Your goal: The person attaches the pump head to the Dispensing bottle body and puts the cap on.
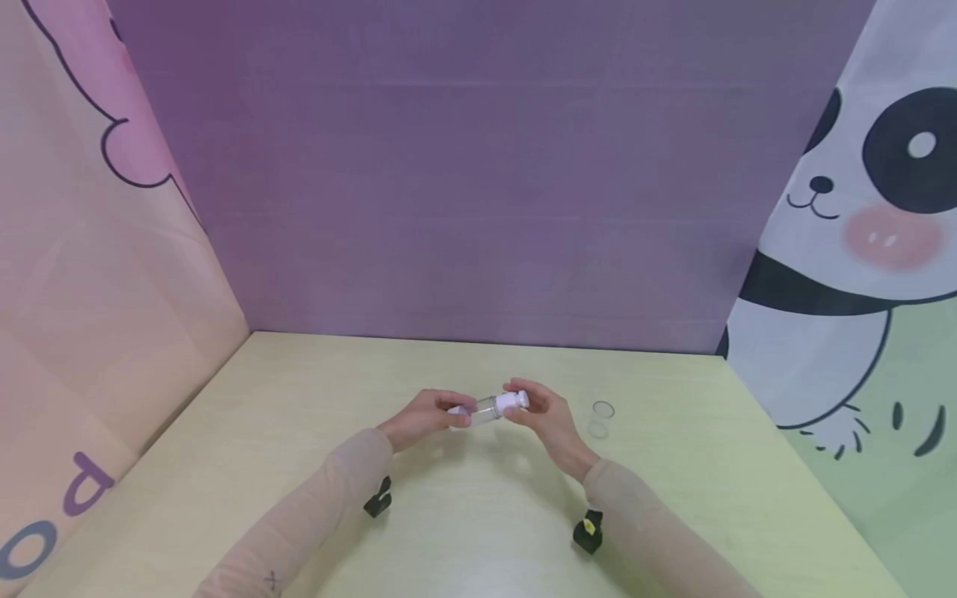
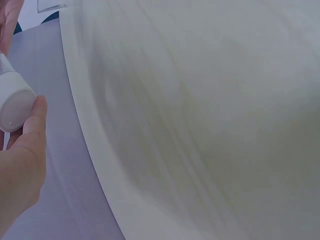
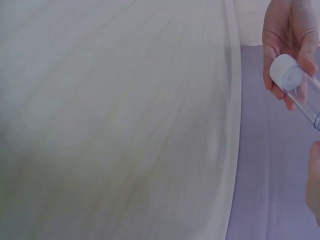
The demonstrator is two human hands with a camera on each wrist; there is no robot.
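Observation:
A slim bottle with a clear cylindrical body is held above the table, tilted with its right end higher. My left hand grips the white base at its left end; the same base shows its round flat face in the left wrist view. At the other end my right hand pinches the white top part between thumb and fingers. In the right wrist view only part of the right hand shows at the edge, and its grip is out of frame.
A clear round-ended piece, perhaps a transparent cap, is on the pale table right of my right hand. Black wrist devices hang below both forearms. A purple cloth wall stands behind, with printed cloths on both sides.

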